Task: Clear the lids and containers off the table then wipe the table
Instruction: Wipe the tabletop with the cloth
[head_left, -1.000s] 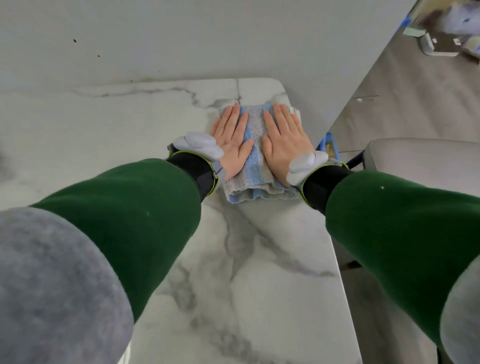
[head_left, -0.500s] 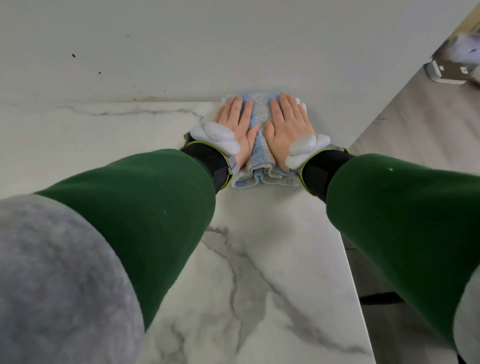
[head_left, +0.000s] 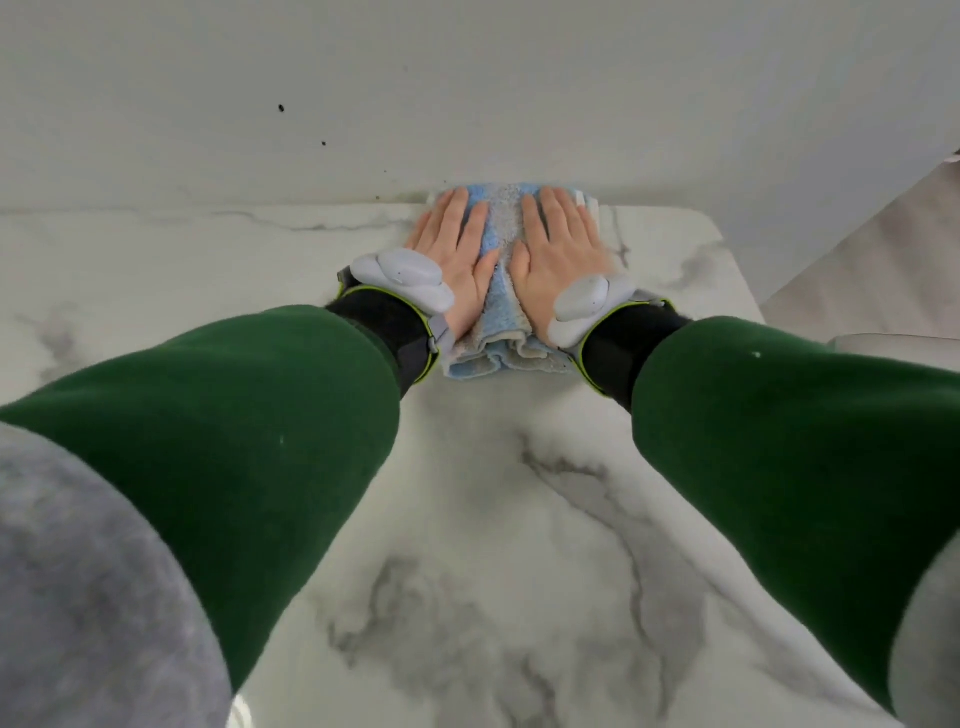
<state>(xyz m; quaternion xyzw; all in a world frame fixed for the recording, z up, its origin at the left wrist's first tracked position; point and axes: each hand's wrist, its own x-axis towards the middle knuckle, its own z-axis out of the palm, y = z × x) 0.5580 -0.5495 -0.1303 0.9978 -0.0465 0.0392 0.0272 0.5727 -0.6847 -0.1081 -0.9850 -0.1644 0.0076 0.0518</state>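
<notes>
At worktop (head_left: 467, 519) far edge, left hand (head_left: 460, 260) and right hand (head_left: 558, 257) are pressing flat, fingers spread, side by side on cloth (head_left: 498, 306), pinning it against wall (head_left: 467, 78) for wiping pressure.

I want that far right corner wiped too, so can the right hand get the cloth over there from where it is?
Probably yes. The right hand lies flat on the cloth by the wall, and the marble table between it and that corner looks bare.

Folded blue-and-white terry cloth (head_left: 503, 291): lies flat at far edge of white grey-veined marble table (head_left: 493, 519), touching wall, bunched at its near end.
</notes>
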